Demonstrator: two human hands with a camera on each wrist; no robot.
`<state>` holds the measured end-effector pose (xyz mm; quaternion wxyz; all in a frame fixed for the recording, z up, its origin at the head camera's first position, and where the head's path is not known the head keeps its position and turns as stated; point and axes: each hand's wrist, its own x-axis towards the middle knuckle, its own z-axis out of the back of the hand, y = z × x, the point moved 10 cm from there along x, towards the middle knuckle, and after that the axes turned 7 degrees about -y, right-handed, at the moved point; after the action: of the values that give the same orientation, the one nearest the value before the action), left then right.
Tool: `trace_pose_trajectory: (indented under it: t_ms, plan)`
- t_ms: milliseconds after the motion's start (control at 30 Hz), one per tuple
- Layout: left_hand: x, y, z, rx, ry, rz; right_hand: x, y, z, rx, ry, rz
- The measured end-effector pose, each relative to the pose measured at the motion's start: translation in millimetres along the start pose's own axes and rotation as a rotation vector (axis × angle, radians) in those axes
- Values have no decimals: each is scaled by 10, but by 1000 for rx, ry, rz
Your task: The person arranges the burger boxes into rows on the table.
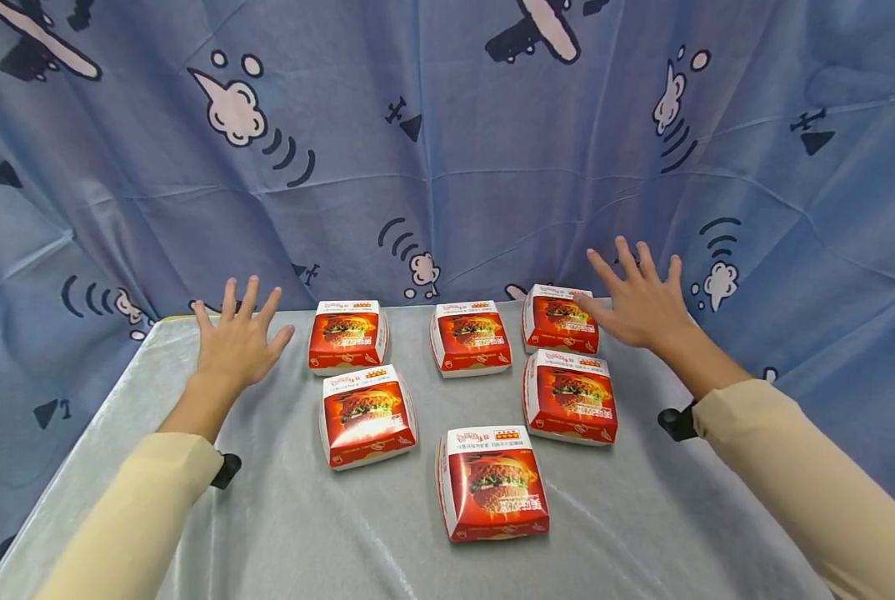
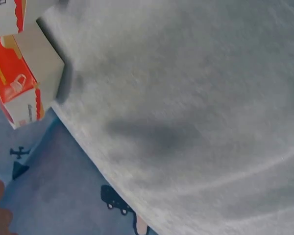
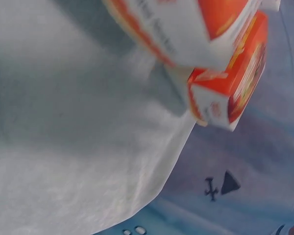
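Both hands are raised over the table with fingers spread, holding nothing. My left hand [image 1: 236,343] is to the left of the two left burger boxes, nearest the back-left burger box [image 1: 347,335]. My right hand [image 1: 640,300] is at the back right, its thumb overlapping the back-right burger box [image 1: 558,321] in the head view. In front of that one sits another red and white burger box [image 1: 570,396]. A back-middle burger box [image 1: 471,337], a front-left burger box [image 1: 368,415] and a front-middle burger box [image 1: 496,483] lie closed, burger pictures facing up.
A pale grey cloth covers the table [image 1: 282,533]. Behind it hangs a blue curtain [image 1: 357,108] printed with planes and clouds, close along the back edge. Dark wrist cameras [image 1: 226,471] show beneath the cream sleeves [image 1: 140,508].
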<state>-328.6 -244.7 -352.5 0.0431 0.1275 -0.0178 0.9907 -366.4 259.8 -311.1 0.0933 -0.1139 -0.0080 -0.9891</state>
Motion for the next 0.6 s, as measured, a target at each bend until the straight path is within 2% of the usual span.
trace_pose_trajectory:
  t_ms: [233, 433, 600]
  plan:
    - [17, -145, -113, -76, 62, 1, 83, 373, -36, 40, 58, 44]
    - [28, -248, -251, -184, 162, 13, 147, 636, -81, 137, 110, 54]
    - [20, -309, -340, -256, 230, 19, 169, 893, -106, 227, 170, 100]
